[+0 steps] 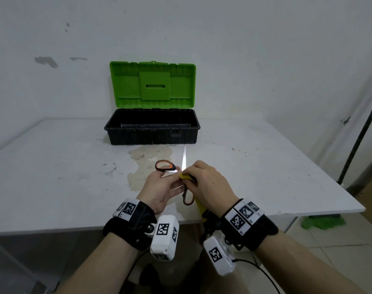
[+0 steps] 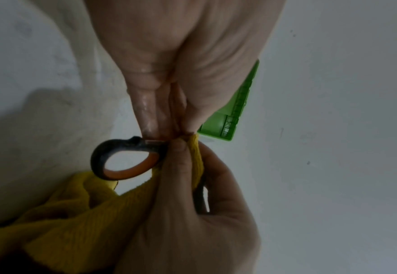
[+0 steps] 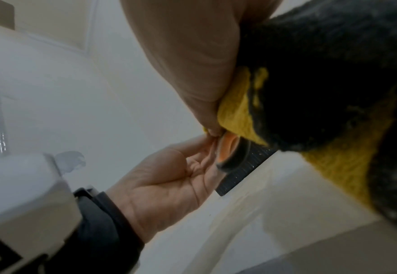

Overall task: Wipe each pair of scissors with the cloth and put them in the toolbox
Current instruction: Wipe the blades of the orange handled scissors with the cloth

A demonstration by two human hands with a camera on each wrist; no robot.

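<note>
Both hands meet over the near middle of the white stained tabletop (image 1: 53, 166), at about 6 o'clock from the toolbox.

My left hand (image 1: 159, 187) pinches the pair of scissors with black-and-orange loop handles and bright steel blades (image 1: 167, 166) near the pivot, thumb and fingertips closed on the metal. The scissors are spread wide: one handle loop points to 10 o'clock of the hands, the other loop (image 1: 188, 197) hangs toward 6 o'clock, and one blade (image 1: 184, 159) sticks up toward 12 o'clock, its tip just short of the toolbox front.

My right hand (image 1: 208, 183) is clenched around the yellow knitted cloth (image 1: 186, 177), pressing a fold of it against the scissors at the pivot. In the left wrist view the cloth (image 2: 75, 213) bunches under the thumb and trails away below the handle loop (image 2: 124, 161). In the right wrist view a dark patch of the cloth (image 3: 321, 92) fills the upper right; the orange loop (image 3: 228, 146) shows edge-on between both hands.

The black plastic toolbox with its green lid (image 1: 152, 83) raised stands at 12 o'clock, against the scuffed white wall (image 1: 265, 60). Its tray (image 1: 152, 128) is in shadow; I cannot tell what lies inside.

A brownish stain (image 1: 147, 160) spreads on the table between toolbox and hands. A green rag (image 1: 321, 221) lies on the floor at 3 o'clock, past the table edge.
</note>
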